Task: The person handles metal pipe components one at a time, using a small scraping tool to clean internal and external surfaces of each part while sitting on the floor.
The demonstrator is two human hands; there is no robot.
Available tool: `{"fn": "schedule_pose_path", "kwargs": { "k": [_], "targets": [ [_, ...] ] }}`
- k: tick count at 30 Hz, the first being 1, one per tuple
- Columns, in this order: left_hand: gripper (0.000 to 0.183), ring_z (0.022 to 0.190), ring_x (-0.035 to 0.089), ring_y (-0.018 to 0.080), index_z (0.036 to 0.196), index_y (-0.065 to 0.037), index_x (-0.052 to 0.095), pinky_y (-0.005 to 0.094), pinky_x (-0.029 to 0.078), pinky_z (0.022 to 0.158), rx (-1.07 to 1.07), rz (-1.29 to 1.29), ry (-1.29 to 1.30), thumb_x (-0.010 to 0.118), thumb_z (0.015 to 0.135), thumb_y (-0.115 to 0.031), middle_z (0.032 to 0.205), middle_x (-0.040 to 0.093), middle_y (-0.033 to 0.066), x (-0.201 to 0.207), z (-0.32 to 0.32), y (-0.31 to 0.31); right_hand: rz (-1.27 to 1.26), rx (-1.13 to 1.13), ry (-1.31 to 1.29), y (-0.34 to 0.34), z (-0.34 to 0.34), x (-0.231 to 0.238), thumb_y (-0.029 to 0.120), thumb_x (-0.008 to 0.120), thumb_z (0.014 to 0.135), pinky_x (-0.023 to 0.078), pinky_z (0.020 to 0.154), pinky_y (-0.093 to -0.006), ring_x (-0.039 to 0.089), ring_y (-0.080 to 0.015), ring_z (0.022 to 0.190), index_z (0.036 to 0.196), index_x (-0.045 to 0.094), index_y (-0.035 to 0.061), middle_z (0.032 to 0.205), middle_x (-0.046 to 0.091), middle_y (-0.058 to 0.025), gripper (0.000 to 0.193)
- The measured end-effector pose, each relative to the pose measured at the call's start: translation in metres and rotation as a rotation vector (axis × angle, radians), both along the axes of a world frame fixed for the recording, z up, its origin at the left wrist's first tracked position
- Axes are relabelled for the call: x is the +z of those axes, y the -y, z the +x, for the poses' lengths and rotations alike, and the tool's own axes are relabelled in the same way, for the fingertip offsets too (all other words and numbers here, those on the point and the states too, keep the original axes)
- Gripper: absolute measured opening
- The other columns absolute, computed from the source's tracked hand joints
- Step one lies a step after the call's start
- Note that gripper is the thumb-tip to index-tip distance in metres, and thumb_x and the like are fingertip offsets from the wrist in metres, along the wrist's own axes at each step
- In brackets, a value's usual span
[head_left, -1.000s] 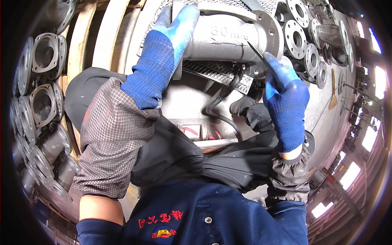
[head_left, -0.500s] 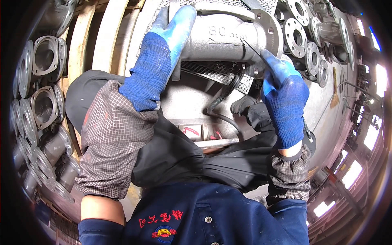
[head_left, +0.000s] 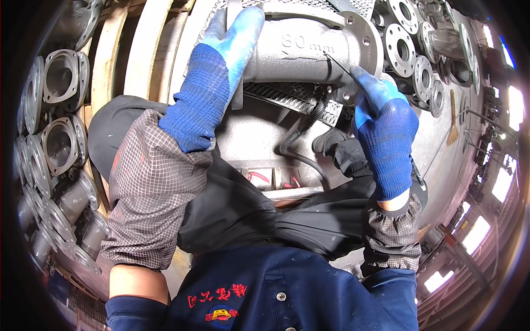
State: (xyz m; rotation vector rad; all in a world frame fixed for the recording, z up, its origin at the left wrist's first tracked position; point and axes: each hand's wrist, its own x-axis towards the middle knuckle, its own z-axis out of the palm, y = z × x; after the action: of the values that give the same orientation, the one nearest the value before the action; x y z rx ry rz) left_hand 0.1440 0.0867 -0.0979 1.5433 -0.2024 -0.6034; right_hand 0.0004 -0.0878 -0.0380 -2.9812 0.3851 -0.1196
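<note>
Seems unfinished: your right grip (head_left: 385, 113) pinches thin tool (head_left: 338, 64), tip at raised lettering (head_left: 300, 42) on pipe casting (head_left: 287, 70); your left grip (head_left: 234, 38) clasps left flange (head_left: 238, 95); finished share unclear.

Left grip (head_left: 234, 44) far forward, right grip (head_left: 382, 105) nearer the torso (head_left: 248, 287), fingers (head_left: 366, 80) curled, forearms (head_left: 157, 190) well apart.

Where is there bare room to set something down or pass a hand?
Bare patches: the pale surface below the patterned metal strip, left of the black hose; and the grey floor between the right hand and the broom. Crowded: the flanged castings at far left, the flanges at upper right, and the pipe casting by the left hand.
</note>
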Motion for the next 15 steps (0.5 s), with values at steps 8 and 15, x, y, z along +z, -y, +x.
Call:
{"fn": "schedule_pose_path", "kwargs": {
  "k": [8,15],
  "targets": [
    [0.049,0.125,0.046,0.0218,0.133,-0.003,0.049,0.0314,0.032,0.107,-0.097,-0.066,0.214,0.048,0.097,-0.036,0.132,0.051,0.0121,-0.032,0.010,-0.013,-0.001,-0.041,-0.002,0.001,0.002,-0.002,-0.002,0.057,0.077,0.051,0.067,-0.0306,0.065,-0.0264,0.074,0.110,0.067,0.0124,0.091,0.064,-0.0132,0.037],
    [0.046,0.127,0.044,0.0234,0.133,-0.002,0.049,0.0319,0.031,0.108,-0.124,-0.058,0.219,0.043,0.099,-0.033,0.136,0.048,0.0138,-0.035,0.011,-0.016,0.030,-0.091,-0.035,0.002,0.005,0.002,0.006,0.065,0.070,0.052,0.069,-0.0333,0.064,-0.0245,0.074,0.108,0.068,0.0122,0.083,0.066,-0.0101,0.038]
  ]
}}
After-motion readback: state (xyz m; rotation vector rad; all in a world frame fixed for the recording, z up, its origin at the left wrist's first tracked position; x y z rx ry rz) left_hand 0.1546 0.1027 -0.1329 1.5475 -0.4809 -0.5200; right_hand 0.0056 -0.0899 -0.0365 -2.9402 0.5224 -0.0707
